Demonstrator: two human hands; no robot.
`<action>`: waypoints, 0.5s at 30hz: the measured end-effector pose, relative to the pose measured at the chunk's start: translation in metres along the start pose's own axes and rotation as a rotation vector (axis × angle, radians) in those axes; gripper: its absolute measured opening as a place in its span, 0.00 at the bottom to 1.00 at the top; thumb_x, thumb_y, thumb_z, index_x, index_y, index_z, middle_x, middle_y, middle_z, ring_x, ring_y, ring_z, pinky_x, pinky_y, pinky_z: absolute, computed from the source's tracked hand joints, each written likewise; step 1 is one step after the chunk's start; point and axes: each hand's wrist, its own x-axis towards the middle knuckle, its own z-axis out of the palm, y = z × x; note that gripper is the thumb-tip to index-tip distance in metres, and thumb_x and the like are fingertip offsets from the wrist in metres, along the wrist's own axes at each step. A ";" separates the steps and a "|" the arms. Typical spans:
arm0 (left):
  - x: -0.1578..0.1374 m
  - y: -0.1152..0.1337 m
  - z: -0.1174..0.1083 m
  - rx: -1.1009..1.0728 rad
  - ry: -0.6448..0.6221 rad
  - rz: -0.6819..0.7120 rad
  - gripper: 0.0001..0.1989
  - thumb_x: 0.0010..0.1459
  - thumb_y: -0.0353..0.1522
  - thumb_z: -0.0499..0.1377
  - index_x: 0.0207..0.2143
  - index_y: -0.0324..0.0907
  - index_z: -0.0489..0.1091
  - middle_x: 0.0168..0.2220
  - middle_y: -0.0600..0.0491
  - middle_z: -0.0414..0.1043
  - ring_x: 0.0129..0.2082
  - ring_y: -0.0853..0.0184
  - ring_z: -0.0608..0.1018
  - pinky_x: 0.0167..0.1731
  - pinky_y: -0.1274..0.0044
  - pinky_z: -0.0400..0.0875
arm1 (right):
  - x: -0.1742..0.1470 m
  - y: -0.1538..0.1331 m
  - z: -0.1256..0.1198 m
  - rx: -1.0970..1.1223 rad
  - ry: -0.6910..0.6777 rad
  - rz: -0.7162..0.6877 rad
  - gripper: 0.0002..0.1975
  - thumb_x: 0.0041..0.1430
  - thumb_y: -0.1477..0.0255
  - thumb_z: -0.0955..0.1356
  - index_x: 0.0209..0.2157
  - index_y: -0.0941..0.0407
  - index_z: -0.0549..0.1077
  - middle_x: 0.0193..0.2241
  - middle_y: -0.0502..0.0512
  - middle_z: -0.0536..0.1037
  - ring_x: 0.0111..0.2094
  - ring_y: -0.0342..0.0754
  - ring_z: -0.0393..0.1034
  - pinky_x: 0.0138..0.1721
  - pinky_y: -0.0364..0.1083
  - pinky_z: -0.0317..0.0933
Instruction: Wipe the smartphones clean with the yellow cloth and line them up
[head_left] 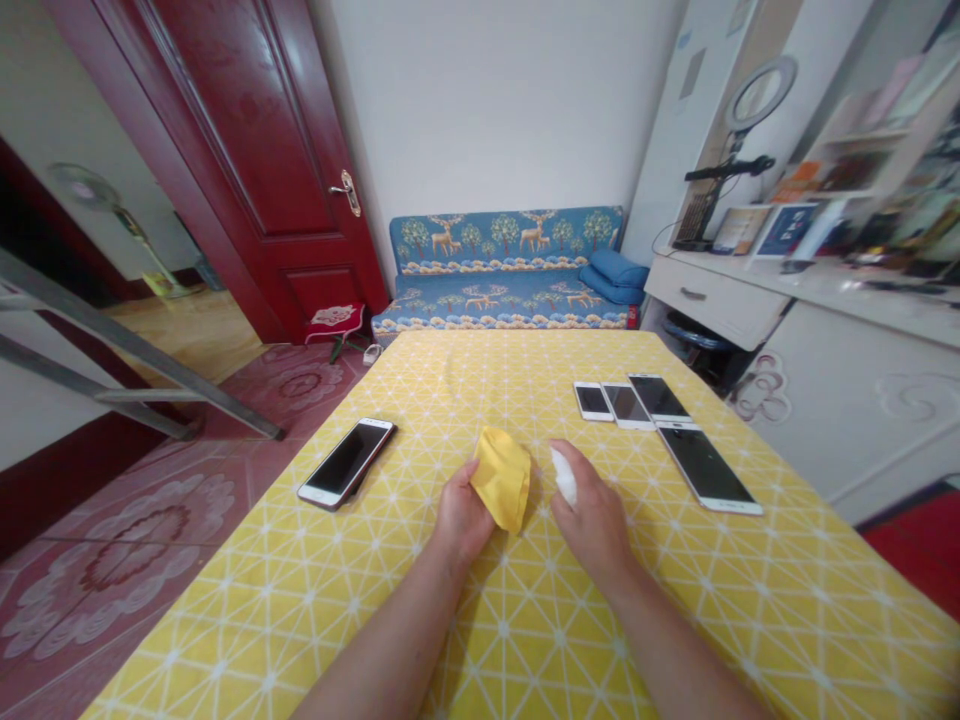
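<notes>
A folded yellow cloth (502,478) is held in my left hand (463,510), the thumb lying over its near left edge. Just to the right, my right hand (596,515) grips a small white spray bottle (564,476), its top toward the cloth. Most of the bottle is covered by my fingers. A gap separates the bottle from the cloth, and both are above the table. On the left lies a white-framed smartphone (347,462) with a dark screen, apart from both hands.
Several phones lie at the right, among them a large white one (710,468) and a small one (592,400). The table has a yellow patterned tablecloth (517,640). Behind stand a blue sofa (506,270) and, at right, a white cabinet (862,370).
</notes>
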 end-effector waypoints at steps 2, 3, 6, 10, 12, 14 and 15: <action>-0.002 0.000 0.002 0.006 -0.001 -0.042 0.21 0.58 0.32 0.53 0.53 0.32 0.66 0.41 0.42 0.78 0.45 0.56 0.78 0.51 0.65 0.67 | 0.000 0.000 0.000 0.005 0.051 0.034 0.33 0.51 0.78 0.62 0.59 0.47 0.59 0.52 0.56 0.72 0.47 0.56 0.72 0.44 0.53 0.67; -0.003 0.001 0.003 0.011 -0.004 -0.061 0.21 0.58 0.32 0.52 0.52 0.32 0.66 0.41 0.42 0.78 0.45 0.55 0.78 0.51 0.64 0.67 | 0.000 -0.001 0.000 0.004 0.077 0.055 0.33 0.52 0.78 0.62 0.60 0.47 0.58 0.52 0.56 0.72 0.48 0.57 0.71 0.44 0.53 0.67; -0.004 0.001 0.005 0.017 -0.020 -0.099 0.19 0.58 0.33 0.51 0.49 0.31 0.67 0.41 0.41 0.78 0.45 0.55 0.78 0.51 0.63 0.67 | 0.000 0.000 -0.001 -0.008 0.103 0.093 0.33 0.54 0.77 0.61 0.62 0.49 0.56 0.52 0.59 0.71 0.49 0.58 0.70 0.46 0.54 0.65; -0.005 0.001 0.005 0.022 -0.030 -0.108 0.19 0.60 0.33 0.49 0.47 0.30 0.69 0.40 0.41 0.78 0.43 0.56 0.79 0.52 0.64 0.66 | -0.001 0.004 -0.002 -0.048 0.036 0.096 0.33 0.53 0.77 0.61 0.62 0.49 0.56 0.52 0.59 0.71 0.51 0.59 0.69 0.47 0.56 0.64; -0.005 0.001 0.005 0.027 -0.027 -0.107 0.19 0.60 0.33 0.49 0.48 0.30 0.68 0.40 0.41 0.78 0.44 0.55 0.78 0.52 0.63 0.66 | 0.000 0.006 -0.002 -0.059 0.008 0.103 0.33 0.53 0.78 0.62 0.61 0.49 0.57 0.53 0.59 0.71 0.50 0.59 0.69 0.47 0.57 0.65; -0.005 0.001 0.005 0.030 -0.018 -0.110 0.19 0.59 0.33 0.50 0.48 0.30 0.68 0.41 0.40 0.78 0.44 0.55 0.78 0.52 0.63 0.66 | 0.001 0.007 -0.002 -0.065 0.004 0.118 0.32 0.52 0.78 0.62 0.60 0.49 0.58 0.53 0.59 0.71 0.49 0.59 0.70 0.46 0.57 0.65; -0.005 0.001 0.005 0.033 -0.013 -0.113 0.19 0.59 0.33 0.50 0.49 0.30 0.68 0.41 0.40 0.78 0.43 0.55 0.79 0.52 0.63 0.66 | 0.001 0.007 -0.002 -0.067 0.015 0.127 0.32 0.52 0.78 0.62 0.60 0.50 0.58 0.53 0.59 0.71 0.49 0.59 0.70 0.45 0.56 0.65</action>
